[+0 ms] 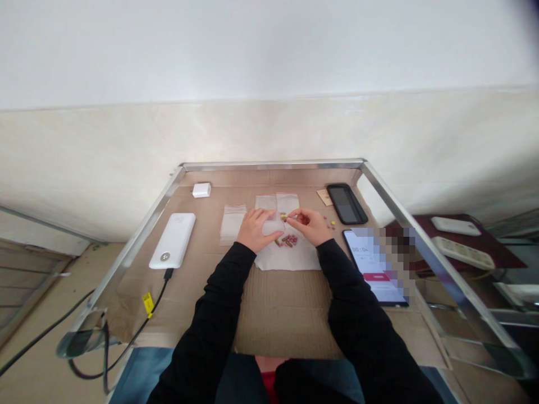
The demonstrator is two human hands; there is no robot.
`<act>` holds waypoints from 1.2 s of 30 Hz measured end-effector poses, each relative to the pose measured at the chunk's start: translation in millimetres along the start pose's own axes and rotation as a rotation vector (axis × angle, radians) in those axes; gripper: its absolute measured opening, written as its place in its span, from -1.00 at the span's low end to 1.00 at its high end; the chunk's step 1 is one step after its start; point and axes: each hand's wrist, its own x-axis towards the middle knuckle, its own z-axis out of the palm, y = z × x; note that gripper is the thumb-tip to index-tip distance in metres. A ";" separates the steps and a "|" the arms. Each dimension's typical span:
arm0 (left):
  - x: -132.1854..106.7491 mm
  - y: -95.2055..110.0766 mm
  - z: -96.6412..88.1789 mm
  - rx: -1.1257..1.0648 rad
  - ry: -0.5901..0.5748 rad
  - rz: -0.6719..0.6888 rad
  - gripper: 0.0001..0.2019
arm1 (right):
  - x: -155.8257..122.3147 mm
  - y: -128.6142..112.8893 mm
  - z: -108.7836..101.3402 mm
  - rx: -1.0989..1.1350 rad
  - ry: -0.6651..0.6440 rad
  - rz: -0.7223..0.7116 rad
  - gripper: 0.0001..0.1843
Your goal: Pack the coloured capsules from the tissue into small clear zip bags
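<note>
My left hand rests over the left side of a white paper sheet, its thumb and fingers spread apart around no object. Across from it, my right hand has thumb and index finger pinched together; what is between them is too small to make out. Just beside those fingertips, a few yellowish pills lie on a clear zip bag. A loose pile of pink pills and brown capsules sits on the paper between my hands. Another zip bag lies behind my left fingers.
More zip bags lie to the left, with a white power bank, its black cable and a white adapter. At right are scattered pills, a black phone and a phone with a lit screen. A metal rail edges the table.
</note>
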 end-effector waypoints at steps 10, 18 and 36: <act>0.5 0.1 -1.2 -0.008 0.001 0.002 -0.48 | -1.8 -4.5 4.6 0.075 -0.140 0.013 -0.62; 1.5 0.2 -0.1 -0.023 0.010 -0.003 -0.48 | -3.8 -7.0 5.4 0.084 -0.234 0.022 -0.67; 8.7 5.3 -4.1 -0.974 -0.115 -0.539 -0.61 | -1.7 -5.3 4.6 0.257 -0.068 -0.052 -0.71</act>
